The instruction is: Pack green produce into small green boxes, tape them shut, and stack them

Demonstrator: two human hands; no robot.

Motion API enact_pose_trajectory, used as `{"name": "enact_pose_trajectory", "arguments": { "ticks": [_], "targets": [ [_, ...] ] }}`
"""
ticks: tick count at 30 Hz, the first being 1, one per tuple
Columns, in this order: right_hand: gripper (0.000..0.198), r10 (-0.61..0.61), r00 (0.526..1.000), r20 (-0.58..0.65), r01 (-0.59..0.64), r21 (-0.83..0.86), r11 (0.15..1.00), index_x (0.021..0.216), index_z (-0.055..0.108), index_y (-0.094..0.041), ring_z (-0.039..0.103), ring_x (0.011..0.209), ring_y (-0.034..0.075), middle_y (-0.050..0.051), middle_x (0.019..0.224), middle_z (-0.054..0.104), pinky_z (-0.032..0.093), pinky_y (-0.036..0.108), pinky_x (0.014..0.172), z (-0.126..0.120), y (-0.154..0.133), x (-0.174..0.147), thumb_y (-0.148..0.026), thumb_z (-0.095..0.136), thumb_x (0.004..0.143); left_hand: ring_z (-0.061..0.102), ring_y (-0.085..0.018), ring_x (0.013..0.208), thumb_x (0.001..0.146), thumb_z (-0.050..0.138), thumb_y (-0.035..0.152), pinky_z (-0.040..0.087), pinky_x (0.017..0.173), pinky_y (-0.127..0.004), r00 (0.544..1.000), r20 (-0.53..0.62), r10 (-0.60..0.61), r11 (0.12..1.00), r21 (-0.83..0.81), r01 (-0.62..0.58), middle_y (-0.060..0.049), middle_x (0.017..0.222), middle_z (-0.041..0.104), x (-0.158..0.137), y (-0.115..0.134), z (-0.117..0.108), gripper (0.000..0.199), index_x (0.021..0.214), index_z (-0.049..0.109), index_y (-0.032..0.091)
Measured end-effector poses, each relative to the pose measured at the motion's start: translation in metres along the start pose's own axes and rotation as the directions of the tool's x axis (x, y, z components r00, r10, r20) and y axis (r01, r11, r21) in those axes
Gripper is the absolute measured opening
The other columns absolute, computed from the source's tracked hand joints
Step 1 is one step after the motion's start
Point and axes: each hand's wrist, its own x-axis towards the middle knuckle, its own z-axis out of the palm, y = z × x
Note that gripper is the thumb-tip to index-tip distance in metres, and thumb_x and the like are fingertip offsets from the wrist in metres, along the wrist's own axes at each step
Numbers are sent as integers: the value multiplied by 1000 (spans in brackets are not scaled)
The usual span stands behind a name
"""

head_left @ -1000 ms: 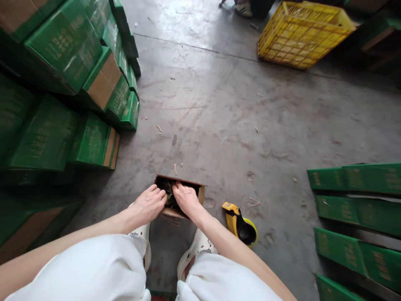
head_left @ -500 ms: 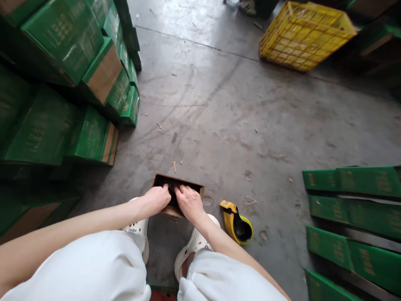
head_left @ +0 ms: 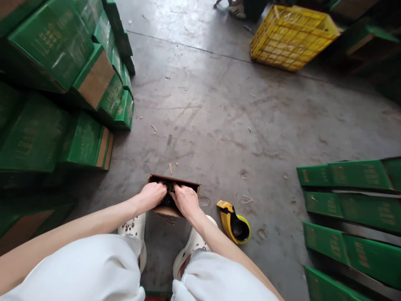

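Observation:
An open cardboard box (head_left: 169, 211) stands on the floor between my feet, its inside dark. My left hand (head_left: 153, 195) reaches into its left half with the fingers curled down. Close beside it, my right hand (head_left: 186, 200) dips in near the middle, its fingers bent inward too. Between the hands show dark contents (head_left: 169, 200), too shadowed to name. Both sets of fingertips are partly hidden among them. On the floor to the right of the box lies a yellow and black tape dispenser (head_left: 228, 221).
Stacked green cartons (head_left: 50, 46) rise on the left. Rows of green boxes (head_left: 360, 177) stand at the right. A yellow plastic crate (head_left: 291, 39) sits at the far right, near a person's shoe (head_left: 238, 11). Small scraps (head_left: 170, 168) lie on the concrete floor (head_left: 200, 125).
The view has shifted slightly, moving most things a little left. Inside the box, my hands have shifted slightly, and more of the dark contents shows between them.

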Motion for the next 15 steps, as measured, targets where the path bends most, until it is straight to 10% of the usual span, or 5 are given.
{"name": "enact_pose_trajectory", "arguments": {
  "ticks": [5,10,15],
  "targets": [
    [38,-168,986,-13,168,48,985,142,61,-19,76,102,25,13,113,77,56,30,86,3,2,7,-23,41,110,78,-32,90,92,69,25,61,81,-38,996,86,23,999,22,-25,-18,93,78,-1,-10,-12,16,97,77,12],
    [36,-147,988,50,144,60,988,128,70,-19,77,102,26,13,111,78,57,32,87,5,2,8,-17,41,106,73,-36,109,86,80,39,59,87,-38,1000,10,25,998,57,-25,-27,120,73,-7,3,1,58,130,67,4],
    [60,-200,980,5,200,31,979,158,45,-11,75,112,26,17,122,77,50,36,108,3,1,2,-9,47,98,75,-35,101,82,82,33,57,89,-38,998,-35,-48,999,-27,47,-21,105,75,1,4,4,48,122,70,9]
  ]
}}
